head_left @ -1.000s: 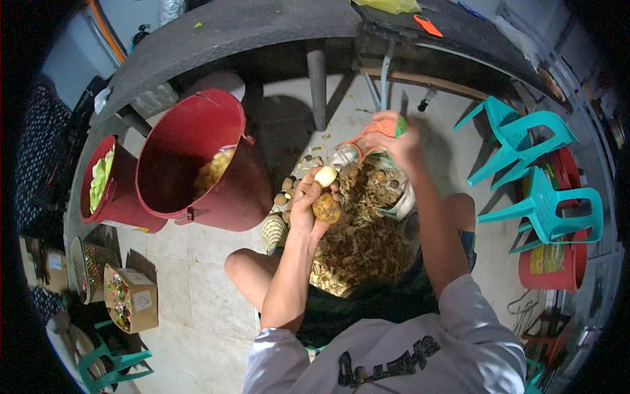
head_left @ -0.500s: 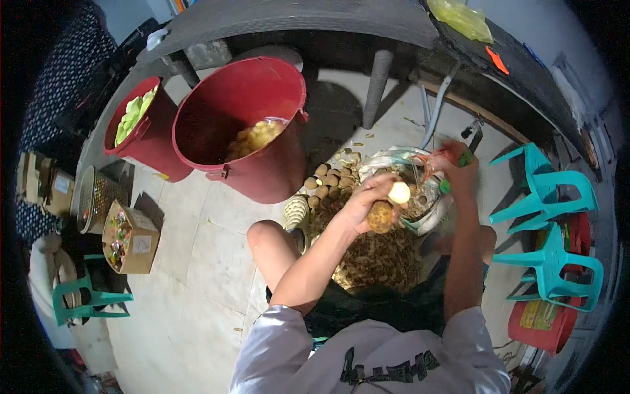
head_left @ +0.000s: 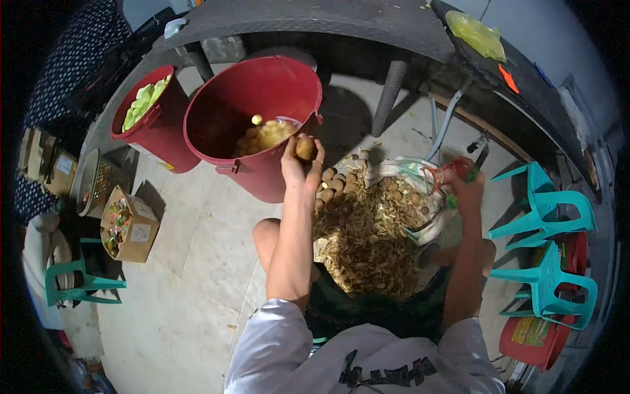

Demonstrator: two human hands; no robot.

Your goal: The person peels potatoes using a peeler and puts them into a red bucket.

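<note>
My left hand (head_left: 303, 164) is at the rim of the large red tub (head_left: 252, 167), its fingers around a brown unpeeled potato (head_left: 304, 148). A pale peeled potato (head_left: 256, 119) is in the air inside the tub, above a heap of peeled potatoes (head_left: 268, 136). On the right, my right hand (head_left: 467, 184) is closed around a peeler (head_left: 430, 176) with an orange-red head and green showing at the hand. Below it lies an open white sack (head_left: 433, 230) with potatoes in it. Peelings (head_left: 371, 253) cover the floor between my legs.
Unpeeled potatoes (head_left: 335, 187) lie right of the tub. A smaller red bucket (head_left: 161, 134) holds pale green pieces. A cardboard box (head_left: 141, 233) and a basket (head_left: 108, 184) stand left. Teal stools (head_left: 545, 276) are at the right. A dark table (head_left: 315, 20) spans the far side.
My left hand has moved left and away from me to the tub, keeping the unpeeled potato. The peeled potato has left that hand. The right hand stays near the sack with the peeler.
</note>
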